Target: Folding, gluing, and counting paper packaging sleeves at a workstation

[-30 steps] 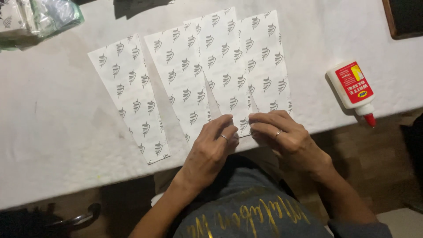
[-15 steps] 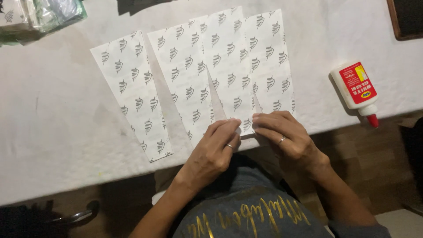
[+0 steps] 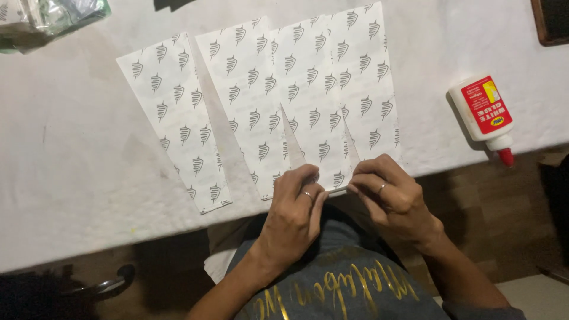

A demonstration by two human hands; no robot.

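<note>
a: starting at the far left, what's on the worktop (image 3: 71,178)?

b: a crinkled clear plastic bag (image 3: 53,15) in the top corner, then a lone patterned paper panel (image 3: 175,118), lying apart from the rest with a bare wedge of worktop between them.

a: and the piece being worked?

b: the joined patterned sheet (image 3: 314,89), several tapered panels side by side, sits at the near edge of the worktop. its long axis runs from the person toward the far side, narrow end near the body, wide end pointing away and leaning slightly to the right.

a: the hands?

b: the left hand (image 3: 296,207) has its fingers (image 3: 305,178) pinched together on the bottom edge of the sheet. the right hand (image 3: 394,195) has its fingers closed on the same edge just beside it, where two panels meet.

a: what might go wrong?

b: i'd judge the seam could skew. the slits between panels open like thin wedges near the bottom, so an uneven pull from either hand would likely misalign the edges or crease the paper. the edge also overhangs the worktop, so it could bend there.

a: anything farther right?

b: a white glue bottle (image 3: 483,112) lying on its side, red cap toward the person, well apart from the hands. it looks capped; i cannot tell if it is sealed.
</note>
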